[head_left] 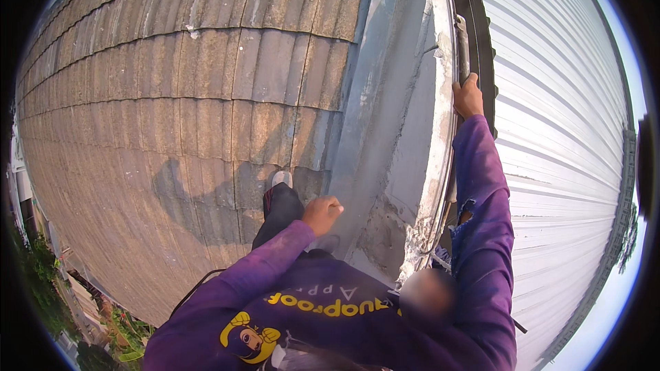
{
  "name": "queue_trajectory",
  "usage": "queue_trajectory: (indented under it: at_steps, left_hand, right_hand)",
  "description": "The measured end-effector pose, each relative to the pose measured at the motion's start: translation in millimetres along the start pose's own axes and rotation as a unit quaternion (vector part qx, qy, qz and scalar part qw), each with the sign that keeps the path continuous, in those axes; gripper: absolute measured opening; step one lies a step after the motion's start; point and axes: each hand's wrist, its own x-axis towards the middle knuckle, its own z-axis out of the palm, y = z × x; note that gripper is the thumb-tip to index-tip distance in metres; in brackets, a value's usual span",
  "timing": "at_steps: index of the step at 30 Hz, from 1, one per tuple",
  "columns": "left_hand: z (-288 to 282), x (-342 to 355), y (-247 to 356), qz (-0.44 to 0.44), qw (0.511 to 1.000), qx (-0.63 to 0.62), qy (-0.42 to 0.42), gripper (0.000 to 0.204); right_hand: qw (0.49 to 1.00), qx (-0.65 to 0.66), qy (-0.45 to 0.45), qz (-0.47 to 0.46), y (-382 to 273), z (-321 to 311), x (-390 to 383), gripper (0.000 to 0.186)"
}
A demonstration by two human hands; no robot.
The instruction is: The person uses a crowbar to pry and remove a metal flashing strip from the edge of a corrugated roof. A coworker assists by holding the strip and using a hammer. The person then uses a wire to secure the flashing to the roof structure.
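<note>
Proximally, my left hand (pixel 323 216) is loosely fisted, nothing showing in it; beyond, my right hand (pixel 469 98) grips the grey pipe (pixel 463 47) along the chipped wall (pixel 443 113). I judge the pipe stiff, light and smooth, best taken mid-length; the wall's edge, brittle.

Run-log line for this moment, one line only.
left hand: curled, nothing seen in it | right hand: on pipe along wall | shoe: on roof tiles
</note>
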Motion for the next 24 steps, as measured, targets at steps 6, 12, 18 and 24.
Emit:
queue_trajectory:
  at_steps: [6, 12, 18, 24]
  left_hand:
    - [-255.2, -35.6, -78.7, -0.130, 0.956, 0.183, 0.189, 0.027]
    - [-406.1, -75.8, -137.4, -0.255, 0.894, 0.195, 0.313, 0.037]
    - [-373.9, -2.4, -116.8, -0.273, 0.925, 0.131, 0.230, 0.042]
    - [-313.1, 111.1, -49.5, -0.201, 0.934, -0.122, 0.267, 0.035]
  right_hand:
    - [0.976, 0.187, -0.085, 0.067, 2.4, -8.9, -2.2, 0.026]
    - [0.961, 0.241, -0.103, 0.083, -10.3, -1.1, -5.4, 0.022]
    - [0.911, 0.328, -0.191, 0.162, 25.9, -9.1, 8.7, 0.019]
    - [0.976, 0.080, -0.092, 0.179, -15.4, -11.2, -5.5, 0.035]
